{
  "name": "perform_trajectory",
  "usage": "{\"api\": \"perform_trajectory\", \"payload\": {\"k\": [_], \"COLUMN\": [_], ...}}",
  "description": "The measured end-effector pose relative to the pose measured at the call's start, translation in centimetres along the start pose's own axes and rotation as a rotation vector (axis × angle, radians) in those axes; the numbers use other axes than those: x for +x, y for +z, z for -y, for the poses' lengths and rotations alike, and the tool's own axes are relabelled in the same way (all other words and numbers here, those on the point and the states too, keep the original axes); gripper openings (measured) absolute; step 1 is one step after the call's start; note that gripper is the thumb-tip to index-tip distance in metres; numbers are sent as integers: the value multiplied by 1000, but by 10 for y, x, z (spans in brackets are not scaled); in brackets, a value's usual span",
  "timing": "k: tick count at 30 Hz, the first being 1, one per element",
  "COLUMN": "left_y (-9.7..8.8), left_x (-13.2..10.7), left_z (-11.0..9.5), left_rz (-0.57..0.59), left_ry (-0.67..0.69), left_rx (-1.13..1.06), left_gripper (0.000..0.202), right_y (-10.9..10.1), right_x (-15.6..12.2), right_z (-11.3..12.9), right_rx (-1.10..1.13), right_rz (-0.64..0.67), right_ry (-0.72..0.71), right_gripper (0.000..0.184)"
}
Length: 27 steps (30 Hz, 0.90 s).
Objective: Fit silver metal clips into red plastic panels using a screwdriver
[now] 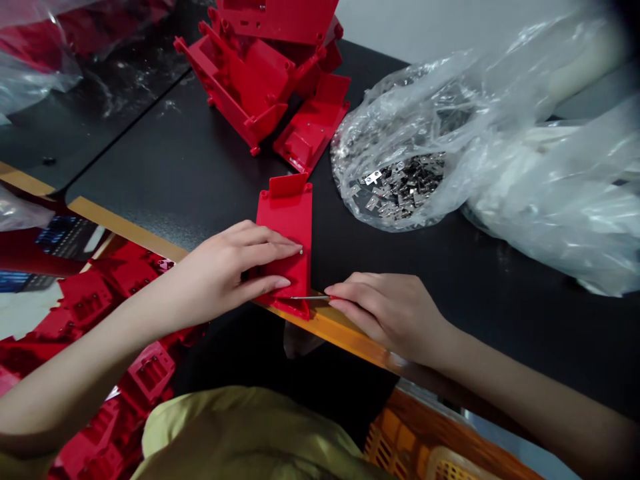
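Observation:
A red plastic panel (287, 220) with a raised flap at its far end lies at the table's front edge. My left hand (235, 263) holds it down, index finger and thumb on its face and the other fingers hidden at its left side. By the index fingertip sits a small metal bit. Between the fingers of my right hand (383, 307) is a thin tool (313, 297) with a metal shaft and a bit of red at the grip. Its tip reaches the panel's near end, below my left thumb. Its exact kind is unclear.
Red plastic housings (250, 87) are piled at the back. An open clear bag (425, 133) of small metal plates (400, 187) stands at right, beside more plastic bags (565, 200). More red parts (100, 293) lie lower left. An orange basket (410, 440) sits below the table (200, 160).

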State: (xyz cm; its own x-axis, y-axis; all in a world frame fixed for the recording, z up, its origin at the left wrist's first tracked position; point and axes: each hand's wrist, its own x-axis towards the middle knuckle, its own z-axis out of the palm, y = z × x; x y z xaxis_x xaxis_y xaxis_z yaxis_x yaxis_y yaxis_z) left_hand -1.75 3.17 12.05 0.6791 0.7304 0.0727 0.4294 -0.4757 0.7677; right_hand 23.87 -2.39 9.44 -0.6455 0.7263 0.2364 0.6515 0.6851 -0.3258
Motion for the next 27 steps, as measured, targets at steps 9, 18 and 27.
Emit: {"api": "perform_trajectory", "payload": {"k": [9, 18, 27], "left_y": [-15, -16, -15], "left_x": [8, 8, 9], "left_z": [-1, -3, -2], "left_rz": [190, 205, 209], "left_ry": [106, 11, -1], "left_rx": [331, 340, 347], "left_gripper": [38, 39, 39], "right_y": [10, 11, 9], "right_x": [-3, -2, -2], "right_z": [2, 3, 4], "right_rx": [-221, -229, -201], "right_rz": [-93, -97, -89], "right_ry": [-102, -134, -138], "right_gripper": [29, 22, 18]}}
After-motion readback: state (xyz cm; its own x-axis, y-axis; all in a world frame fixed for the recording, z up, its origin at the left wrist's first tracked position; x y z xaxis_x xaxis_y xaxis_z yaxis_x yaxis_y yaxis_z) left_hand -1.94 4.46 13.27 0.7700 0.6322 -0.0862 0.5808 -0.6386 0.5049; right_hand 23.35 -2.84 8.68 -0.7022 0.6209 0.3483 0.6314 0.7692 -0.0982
